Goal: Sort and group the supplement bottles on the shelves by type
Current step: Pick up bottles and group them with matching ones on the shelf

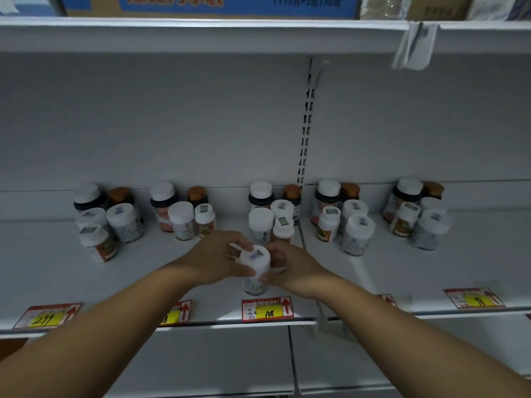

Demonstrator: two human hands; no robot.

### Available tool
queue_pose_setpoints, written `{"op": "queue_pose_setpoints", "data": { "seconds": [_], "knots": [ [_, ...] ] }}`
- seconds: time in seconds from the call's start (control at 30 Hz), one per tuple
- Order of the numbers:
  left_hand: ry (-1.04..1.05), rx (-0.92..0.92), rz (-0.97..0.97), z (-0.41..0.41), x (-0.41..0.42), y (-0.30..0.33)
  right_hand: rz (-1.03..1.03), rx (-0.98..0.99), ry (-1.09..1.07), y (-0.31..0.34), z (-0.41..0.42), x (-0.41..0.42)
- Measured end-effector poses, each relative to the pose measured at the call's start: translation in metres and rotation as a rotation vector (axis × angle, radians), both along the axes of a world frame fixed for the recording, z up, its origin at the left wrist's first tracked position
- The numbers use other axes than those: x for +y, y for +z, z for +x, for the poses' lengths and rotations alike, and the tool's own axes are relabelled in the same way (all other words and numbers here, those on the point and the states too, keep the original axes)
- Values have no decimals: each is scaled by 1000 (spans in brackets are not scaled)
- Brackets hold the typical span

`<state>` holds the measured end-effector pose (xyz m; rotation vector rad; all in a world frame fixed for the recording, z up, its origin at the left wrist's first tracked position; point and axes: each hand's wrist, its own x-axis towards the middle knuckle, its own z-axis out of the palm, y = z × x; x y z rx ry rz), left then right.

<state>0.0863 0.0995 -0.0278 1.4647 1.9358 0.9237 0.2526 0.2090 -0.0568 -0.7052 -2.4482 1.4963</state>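
A white-capped supplement bottle [255, 267] with a pale blue label stands near the front of the white shelf [51, 271]. My left hand [214, 258] grips its cap from the left and my right hand [290, 270] holds it from the right. Behind it stand several clusters of bottles along the shelf: a far-left cluster [103, 219], a left-middle cluster [184, 211], a centre cluster [273, 214], a right cluster [342, 216] and a far-right cluster [416, 211]. Each mixes white-capped, dark-bodied and orange-capped bottles.
Red and yellow price tags line the shelf's front edge, one marked 108 [267, 309] below the held bottle, another 299 [47, 315] at left. A slotted upright [307, 122] divides the back panel. Cardboard boxes [212, 4] sit on the shelf above.
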Motion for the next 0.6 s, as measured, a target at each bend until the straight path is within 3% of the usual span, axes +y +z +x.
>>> {"op": "queue_pose_setpoints", "data": {
  "seconds": [0.1,0.23,0.33,0.53,0.6],
  "knots": [
    [4,150,-34,2,0,2,66,22,35,-1,5,9],
    [-26,201,-76,4,-6,9,447,241,-384,6,5,42],
    [16,132,-46,8,-10,17,554,137,-380,2,-5,56],
    [152,101,74,21,-9,28,334,171,-410,-5,-9,57],
    [192,94,105,27,-1,34,86,265,-425,10,-2,59]
  ]
}}
